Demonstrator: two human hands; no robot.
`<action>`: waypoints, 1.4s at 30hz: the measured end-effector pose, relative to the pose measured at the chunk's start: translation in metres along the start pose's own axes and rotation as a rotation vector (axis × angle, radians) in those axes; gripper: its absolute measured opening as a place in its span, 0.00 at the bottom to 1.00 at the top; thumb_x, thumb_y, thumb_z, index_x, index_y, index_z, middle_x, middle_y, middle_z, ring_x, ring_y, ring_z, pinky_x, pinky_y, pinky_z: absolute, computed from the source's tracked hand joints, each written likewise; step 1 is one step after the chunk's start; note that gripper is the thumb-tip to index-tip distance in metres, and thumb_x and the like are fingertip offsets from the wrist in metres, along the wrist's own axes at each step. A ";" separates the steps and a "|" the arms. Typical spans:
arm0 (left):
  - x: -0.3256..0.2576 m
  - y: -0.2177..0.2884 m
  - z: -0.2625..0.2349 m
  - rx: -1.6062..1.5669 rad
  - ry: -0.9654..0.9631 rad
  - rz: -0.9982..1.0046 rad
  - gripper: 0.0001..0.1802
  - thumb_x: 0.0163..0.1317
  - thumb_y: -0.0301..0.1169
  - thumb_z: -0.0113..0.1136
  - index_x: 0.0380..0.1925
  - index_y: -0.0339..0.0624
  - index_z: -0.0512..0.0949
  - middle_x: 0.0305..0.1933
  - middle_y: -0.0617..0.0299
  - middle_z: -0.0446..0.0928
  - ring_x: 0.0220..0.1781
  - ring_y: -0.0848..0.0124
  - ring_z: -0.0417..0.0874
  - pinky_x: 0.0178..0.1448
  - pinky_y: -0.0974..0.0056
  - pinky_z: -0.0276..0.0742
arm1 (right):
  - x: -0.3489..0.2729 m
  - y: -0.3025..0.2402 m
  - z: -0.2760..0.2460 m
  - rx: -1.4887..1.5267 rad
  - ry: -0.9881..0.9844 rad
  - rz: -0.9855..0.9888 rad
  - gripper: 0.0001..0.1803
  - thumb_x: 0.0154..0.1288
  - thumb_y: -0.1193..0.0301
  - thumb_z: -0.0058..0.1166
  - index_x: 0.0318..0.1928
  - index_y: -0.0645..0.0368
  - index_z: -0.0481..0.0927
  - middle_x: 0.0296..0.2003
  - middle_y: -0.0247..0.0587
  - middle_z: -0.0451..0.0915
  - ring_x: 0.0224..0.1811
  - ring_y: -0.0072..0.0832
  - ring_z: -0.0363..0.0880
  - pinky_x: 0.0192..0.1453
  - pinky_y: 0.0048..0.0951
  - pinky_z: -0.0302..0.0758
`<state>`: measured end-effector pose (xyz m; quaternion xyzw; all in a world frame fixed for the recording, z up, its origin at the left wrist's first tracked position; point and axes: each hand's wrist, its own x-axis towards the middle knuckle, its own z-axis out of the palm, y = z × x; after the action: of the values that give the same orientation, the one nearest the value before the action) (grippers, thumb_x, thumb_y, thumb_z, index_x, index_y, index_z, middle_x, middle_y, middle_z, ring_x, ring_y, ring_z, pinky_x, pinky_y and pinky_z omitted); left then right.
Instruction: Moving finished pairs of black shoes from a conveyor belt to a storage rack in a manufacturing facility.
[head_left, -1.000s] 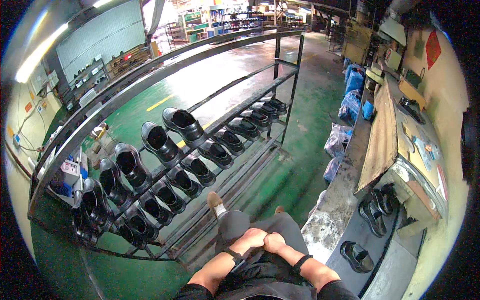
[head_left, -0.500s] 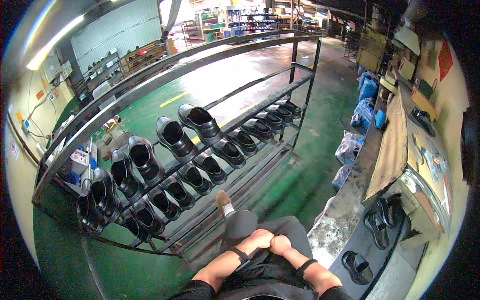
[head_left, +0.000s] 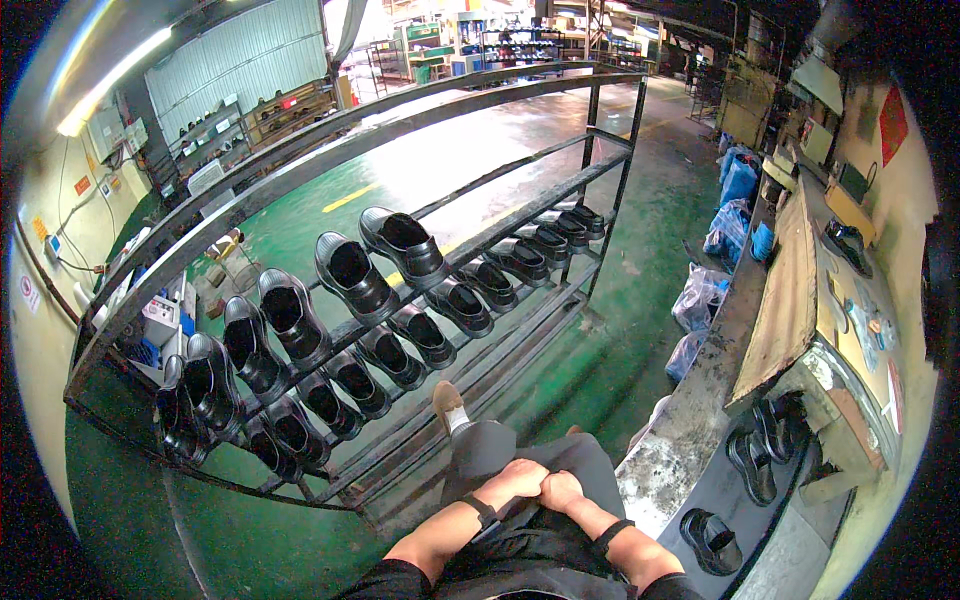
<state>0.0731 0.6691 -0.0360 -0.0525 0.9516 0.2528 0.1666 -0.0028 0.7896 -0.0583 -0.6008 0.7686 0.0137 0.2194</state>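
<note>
My left hand (head_left: pixel 522 479) and my right hand (head_left: pixel 562 489) rest together on my lap, over dark grey trousers (head_left: pixel 484 448). Both are closed, knuckles touching, and I see nothing held in either. In front of them stands a black metal shoe rack (head_left: pixel 480 240), its two sloping levels lined with black shoes. Larger shoes such as this black slip-on shoe (head_left: pixel 352 275) sit on the upper level; a row of black shoes (head_left: pixel 388 355) runs along the lower one. One of my feet, in a brown shoe (head_left: pixel 447 402), is beside the rack's lower bars.
To my right a grey conveyor belt (head_left: pixel 690 540) carries a strapped black shoe (head_left: pixel 710 541) and two more under a wooden bench (head_left: pixel 775 290). Blue and clear plastic bags (head_left: pixel 700 297) line the belt's far stretch. Green floor (head_left: pixel 640 215) reaches to distant shelving.
The view has shifted very slightly. My hands and the shoes stay where they were.
</note>
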 end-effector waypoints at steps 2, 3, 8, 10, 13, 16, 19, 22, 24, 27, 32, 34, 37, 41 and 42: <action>0.001 -0.002 0.002 0.007 -0.010 0.014 0.11 0.47 0.30 0.53 0.31 0.41 0.80 0.36 0.48 0.81 0.42 0.50 0.81 0.47 0.49 0.76 | 0.000 -0.001 -0.001 -0.001 -0.011 0.011 0.09 0.48 0.66 0.53 0.25 0.56 0.83 0.31 0.46 0.83 0.35 0.38 0.83 0.46 0.37 0.76; 0.002 -0.002 0.003 0.008 -0.011 0.015 0.11 0.47 0.30 0.53 0.31 0.41 0.80 0.36 0.48 0.81 0.42 0.50 0.81 0.47 0.49 0.76 | 0.000 -0.001 -0.001 -0.002 -0.022 0.023 0.09 0.49 0.67 0.53 0.26 0.56 0.83 0.31 0.46 0.83 0.36 0.37 0.83 0.46 0.37 0.76; 0.006 -0.007 0.010 0.004 -0.006 0.015 0.12 0.48 0.31 0.53 0.32 0.42 0.80 0.37 0.48 0.81 0.43 0.51 0.81 0.48 0.49 0.75 | -0.002 -0.003 -0.007 -0.007 -0.044 0.017 0.09 0.50 0.67 0.52 0.27 0.56 0.83 0.32 0.46 0.83 0.36 0.38 0.83 0.47 0.37 0.76; 0.008 -0.010 0.015 0.009 -0.005 0.011 0.12 0.48 0.31 0.53 0.32 0.43 0.81 0.37 0.49 0.81 0.43 0.51 0.81 0.48 0.49 0.75 | -0.002 -0.003 -0.008 -0.017 -0.055 0.010 0.10 0.50 0.66 0.51 0.27 0.56 0.83 0.32 0.46 0.83 0.37 0.38 0.83 0.47 0.37 0.76; 0.009 -0.010 0.017 0.015 -0.005 0.003 0.12 0.49 0.32 0.53 0.33 0.44 0.81 0.37 0.49 0.81 0.43 0.51 0.81 0.48 0.49 0.75 | -0.003 -0.004 -0.011 -0.002 -0.054 0.027 0.10 0.50 0.66 0.51 0.27 0.56 0.83 0.32 0.46 0.83 0.37 0.38 0.83 0.47 0.38 0.76; 0.008 -0.008 0.014 0.021 -0.011 -0.007 0.12 0.49 0.32 0.53 0.33 0.44 0.81 0.37 0.49 0.81 0.43 0.51 0.81 0.48 0.49 0.75 | -0.003 -0.003 -0.010 -0.011 -0.059 0.017 0.10 0.51 0.66 0.51 0.27 0.56 0.83 0.33 0.46 0.83 0.37 0.38 0.83 0.48 0.38 0.75; 0.007 -0.007 0.014 0.019 -0.004 -0.012 0.12 0.50 0.32 0.53 0.33 0.44 0.81 0.37 0.49 0.81 0.43 0.51 0.81 0.48 0.50 0.75 | -0.002 -0.002 -0.006 -0.015 -0.056 0.016 0.10 0.51 0.66 0.50 0.27 0.56 0.83 0.33 0.46 0.83 0.37 0.38 0.83 0.49 0.38 0.75; 0.007 -0.007 0.015 0.013 0.013 -0.009 0.12 0.49 0.31 0.53 0.33 0.44 0.81 0.36 0.49 0.81 0.43 0.51 0.81 0.48 0.50 0.75 | -0.001 -0.001 -0.004 -0.030 -0.059 0.010 0.10 0.52 0.67 0.50 0.28 0.55 0.83 0.33 0.45 0.83 0.37 0.37 0.83 0.49 0.38 0.75; 0.007 -0.007 0.015 0.014 0.017 -0.006 0.12 0.48 0.31 0.53 0.33 0.44 0.81 0.36 0.49 0.81 0.43 0.51 0.81 0.48 0.50 0.75 | 0.000 0.000 -0.002 -0.030 -0.053 0.005 0.10 0.52 0.67 0.49 0.28 0.54 0.83 0.32 0.45 0.83 0.37 0.36 0.83 0.49 0.37 0.74; 0.008 -0.008 0.015 0.011 0.013 0.001 0.12 0.47 0.30 0.54 0.33 0.44 0.81 0.36 0.48 0.81 0.43 0.51 0.81 0.48 0.50 0.75 | 0.000 -0.001 -0.003 -0.036 -0.068 0.017 0.10 0.53 0.67 0.49 0.28 0.54 0.83 0.33 0.45 0.83 0.38 0.36 0.83 0.49 0.37 0.74; 0.007 -0.007 0.013 -0.019 0.016 0.006 0.12 0.46 0.29 0.54 0.32 0.43 0.81 0.36 0.48 0.80 0.43 0.52 0.81 0.47 0.50 0.75 | -0.001 -0.004 -0.010 -0.035 -0.097 0.025 0.10 0.53 0.67 0.49 0.29 0.54 0.84 0.34 0.44 0.83 0.39 0.36 0.83 0.49 0.37 0.74; 0.006 -0.005 0.010 -0.020 0.015 0.003 0.12 0.46 0.29 0.54 0.32 0.43 0.80 0.36 0.48 0.80 0.43 0.52 0.81 0.47 0.50 0.75 | -0.001 -0.004 -0.010 -0.038 -0.101 0.031 0.11 0.53 0.66 0.49 0.30 0.54 0.84 0.34 0.44 0.83 0.39 0.36 0.83 0.49 0.37 0.74; 0.004 -0.002 0.005 -0.010 0.010 -0.001 0.11 0.46 0.29 0.54 0.31 0.42 0.80 0.36 0.48 0.80 0.43 0.51 0.81 0.47 0.50 0.76 | -0.001 -0.003 -0.009 -0.027 -0.107 0.040 0.11 0.53 0.66 0.50 0.30 0.55 0.84 0.35 0.45 0.83 0.40 0.37 0.83 0.50 0.37 0.74; 0.003 -0.004 0.007 0.000 0.015 -0.010 0.11 0.46 0.29 0.54 0.30 0.42 0.80 0.36 0.48 0.80 0.42 0.51 0.81 0.47 0.50 0.76 | -0.003 -0.007 -0.012 -0.011 -0.084 0.054 0.11 0.53 0.66 0.50 0.31 0.55 0.84 0.35 0.45 0.83 0.40 0.37 0.82 0.50 0.37 0.75; 0.002 -0.003 0.007 0.000 0.014 -0.009 0.11 0.46 0.29 0.54 0.30 0.42 0.80 0.36 0.48 0.80 0.42 0.51 0.81 0.47 0.50 0.76 | -0.004 -0.007 -0.013 -0.006 -0.079 0.063 0.12 0.53 0.65 0.50 0.31 0.55 0.84 0.35 0.45 0.83 0.40 0.37 0.82 0.49 0.37 0.75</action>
<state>0.0733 0.6697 -0.0438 -0.0585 0.9525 0.2519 0.1608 0.0003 0.7873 -0.0436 -0.5759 0.7779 0.0465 0.2470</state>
